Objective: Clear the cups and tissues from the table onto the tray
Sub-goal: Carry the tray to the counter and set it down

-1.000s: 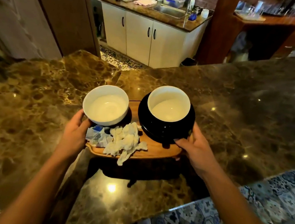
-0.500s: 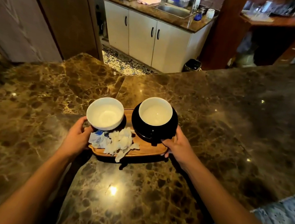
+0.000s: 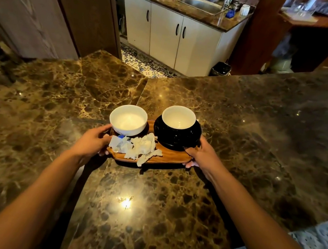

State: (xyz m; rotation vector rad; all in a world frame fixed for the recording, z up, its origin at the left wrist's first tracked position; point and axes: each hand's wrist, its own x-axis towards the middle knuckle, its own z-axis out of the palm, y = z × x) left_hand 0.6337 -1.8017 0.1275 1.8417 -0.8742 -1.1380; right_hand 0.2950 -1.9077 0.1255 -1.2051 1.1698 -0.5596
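Now gripping both ends of the tray [image 3: 167, 158] with hands [image 3: 91, 143] [image 3: 202, 156], cups [image 3: 128, 120] [image 3: 179, 119] and tissues [image 3: 144, 146] aboard above the counter [image 3: 150, 204]; likely to slide cups or drop overhanging tissue if tilted.

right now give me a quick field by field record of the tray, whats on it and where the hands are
surface: brown marble counter
tray: wooden tray, on or just above the counter, cannot tell which
left cup: white cup on a dark saucer, looks empty
right cup: white cup on a black saucer, looks empty
tissues: crumpled white tissues on the tray's near side, one strip hanging over the edge
wrapper: small white and blue wrapper beside the tissues
left hand: grips the tray's left end
right hand: grips the tray's right end
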